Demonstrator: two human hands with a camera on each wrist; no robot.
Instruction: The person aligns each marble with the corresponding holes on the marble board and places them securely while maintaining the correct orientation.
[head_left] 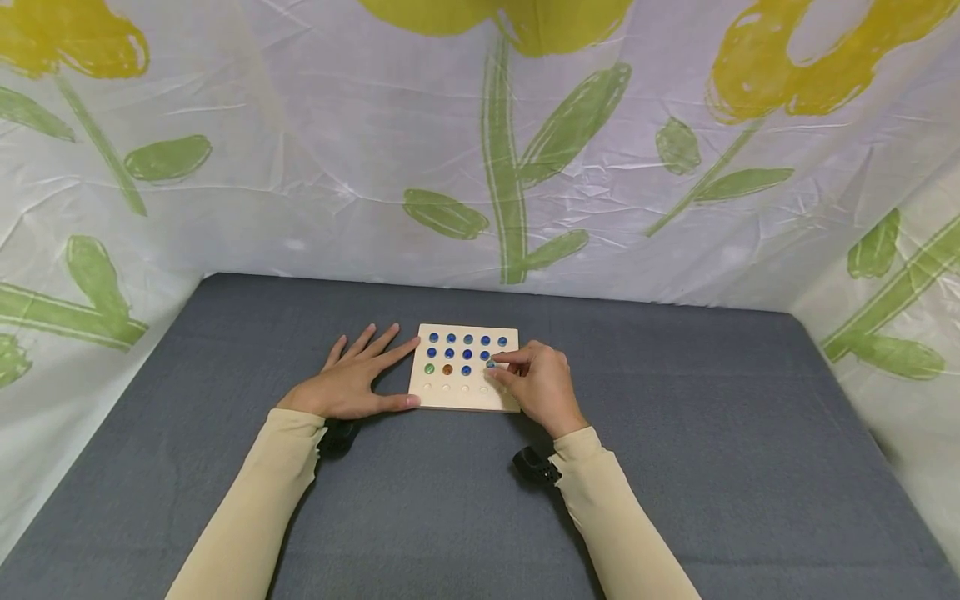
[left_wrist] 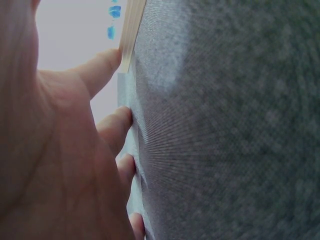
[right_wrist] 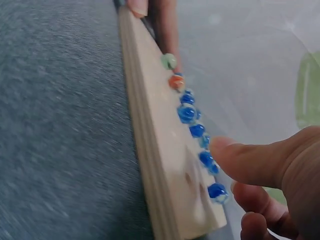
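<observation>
A pale wooden board (head_left: 459, 399) with rows of shallow round hollows lies on the cloth. Several blue marbles (head_left: 468, 354) fill its two far rows. The third row holds a green marble (head_left: 430, 368), an orange-brown marble (head_left: 447, 369) and a blue one. Farther right in that row, my right hand (head_left: 546, 385) pinches a bluish marble (head_left: 491, 364) between thumb and index finger, right at the board. My left hand (head_left: 348, 382) is spread flat, thumb and index fingertips against the board's left edge. The right wrist view shows the thumb (right_wrist: 250, 162) beside the blue marbles.
A dark grey cloth (head_left: 675, 467) covers the table under the board. Behind and at both sides hangs a white sheet (head_left: 315, 150) printed with yellow flowers and green leaves. Bare hollows line the board's near row.
</observation>
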